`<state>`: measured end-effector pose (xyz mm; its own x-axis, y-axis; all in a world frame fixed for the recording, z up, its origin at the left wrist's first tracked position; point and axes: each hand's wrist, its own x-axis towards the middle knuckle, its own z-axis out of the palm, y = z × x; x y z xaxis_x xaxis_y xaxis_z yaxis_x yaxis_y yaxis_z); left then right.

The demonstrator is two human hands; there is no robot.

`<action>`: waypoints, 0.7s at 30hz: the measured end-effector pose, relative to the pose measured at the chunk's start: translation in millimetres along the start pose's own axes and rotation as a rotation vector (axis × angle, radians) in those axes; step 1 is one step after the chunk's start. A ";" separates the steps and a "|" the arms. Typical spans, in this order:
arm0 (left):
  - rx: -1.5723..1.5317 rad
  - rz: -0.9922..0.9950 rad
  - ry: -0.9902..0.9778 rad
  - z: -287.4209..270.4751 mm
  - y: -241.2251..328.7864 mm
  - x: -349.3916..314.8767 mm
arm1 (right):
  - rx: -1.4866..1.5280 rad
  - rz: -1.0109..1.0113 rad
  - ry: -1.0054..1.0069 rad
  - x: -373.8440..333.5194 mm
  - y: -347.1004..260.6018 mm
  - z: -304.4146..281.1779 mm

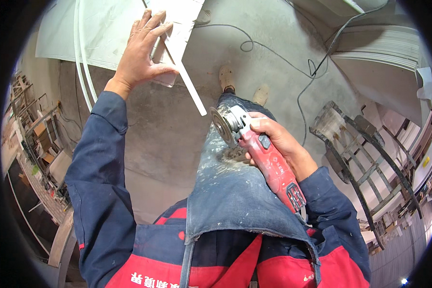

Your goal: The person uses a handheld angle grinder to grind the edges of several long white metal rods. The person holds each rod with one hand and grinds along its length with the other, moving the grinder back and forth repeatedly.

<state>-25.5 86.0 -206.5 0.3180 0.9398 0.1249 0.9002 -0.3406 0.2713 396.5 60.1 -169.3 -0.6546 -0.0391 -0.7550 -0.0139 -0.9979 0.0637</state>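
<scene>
Red and silver, the grinder (272,165) is gripped firmly in your right hand (281,138), above your denim apron (235,201). Its disc (222,127) shows just beside the near end of a white strip (192,91), a narrow gap between them. Your left hand (146,52) lies spread across that strip, fingers extended, near the edge of the white worktop (101,33); the strip juts out past it. Dark cable (313,74) loops across the floor (273,60) ahead.

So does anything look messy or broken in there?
The blue apron looks messy: white marks are smeared over it, and there's a dark patch near the grinder, though I can't tell whether it's stained or torn. The black wires also curl untidily across the floor.
</scene>
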 end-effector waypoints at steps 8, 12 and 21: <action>0.004 0.009 0.000 -0.9 1.8 1.2 | -0.032 0.001 -0.006 -1.5 -1.7 6.4; 0.001 0.006 0.004 -1.1 2.7 2.0 | -0.040 -0.010 0.002 -2.1 -1.3 9.1; 0.006 0.012 0.024 1.5 2.0 1.6 | -0.063 -0.017 0.021 -2.9 -3.0 13.1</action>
<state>-22.8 86.8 -207.2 0.3217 0.9347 0.1508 0.8981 -0.3517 0.2641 388.5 63.8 -158.7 -0.6390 -0.0230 -0.7689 0.0237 -0.9997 0.0101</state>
